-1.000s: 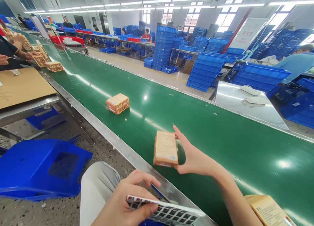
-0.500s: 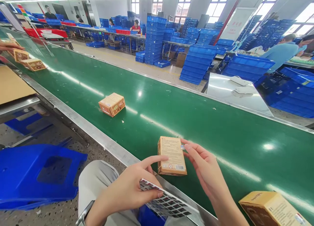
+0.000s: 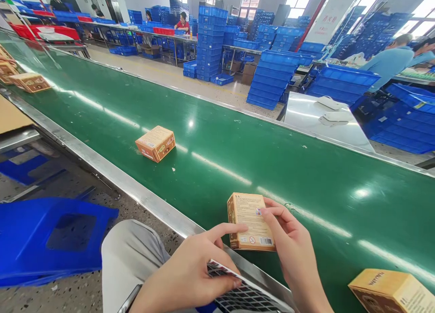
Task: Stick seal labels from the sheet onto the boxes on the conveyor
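Note:
A small tan carton [image 3: 249, 220] stands on the green conveyor belt before me, its printed face with a barcode turned up to me. My left hand [image 3: 199, 267] pinches a sticker sheet [image 3: 249, 295] with a dark grid between thumb and fingers. Its stretched index finger rests on the carton's face. At the carton's right side, my right hand [image 3: 290, 233] has its thumb on a small shiny sticker [image 3: 258, 211] at the upper right of that face. The other fingers of this hand are partly hidden beside the carton.
Another carton [image 3: 156, 143] sits further up the conveyor belt [image 3: 217, 145], and one [image 3: 390, 290] lies at the lower right. More cartons [image 3: 30, 83] are at the far left. A blue plastic stool [image 3: 50, 240] stands left of my knee. Blue crates [image 3: 210, 41] are stacked beyond the belt.
The right hand's sticker has come down against the carton's face, with the thumb on it. Both hands and this carton appear further right. My view has shifted slightly.

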Demonstrator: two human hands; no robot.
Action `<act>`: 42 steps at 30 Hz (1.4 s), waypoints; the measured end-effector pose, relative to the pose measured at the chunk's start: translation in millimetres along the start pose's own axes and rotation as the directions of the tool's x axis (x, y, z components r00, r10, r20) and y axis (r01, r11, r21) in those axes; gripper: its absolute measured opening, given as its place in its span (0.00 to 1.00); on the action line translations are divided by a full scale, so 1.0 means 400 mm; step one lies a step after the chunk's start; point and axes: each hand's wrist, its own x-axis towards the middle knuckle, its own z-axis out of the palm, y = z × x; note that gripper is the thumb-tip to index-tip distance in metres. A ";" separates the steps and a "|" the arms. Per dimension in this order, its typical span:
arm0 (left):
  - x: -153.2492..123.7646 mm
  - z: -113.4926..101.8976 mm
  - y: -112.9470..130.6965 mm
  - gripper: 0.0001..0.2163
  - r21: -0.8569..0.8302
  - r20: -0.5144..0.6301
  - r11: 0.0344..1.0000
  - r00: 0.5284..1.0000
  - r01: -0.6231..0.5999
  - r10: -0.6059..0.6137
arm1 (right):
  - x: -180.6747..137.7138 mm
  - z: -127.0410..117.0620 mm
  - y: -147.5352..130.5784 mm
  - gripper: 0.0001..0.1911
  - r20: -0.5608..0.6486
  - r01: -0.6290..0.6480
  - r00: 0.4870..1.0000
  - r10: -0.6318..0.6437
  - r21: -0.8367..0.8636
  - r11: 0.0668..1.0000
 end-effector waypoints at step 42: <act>-0.076 -0.029 -0.017 0.18 -0.237 -0.447 0.949 0.845 0.206 -0.295 | -0.085 -0.036 -0.071 0.12 0.602 0.887 0.424 -0.676 -0.427 0.176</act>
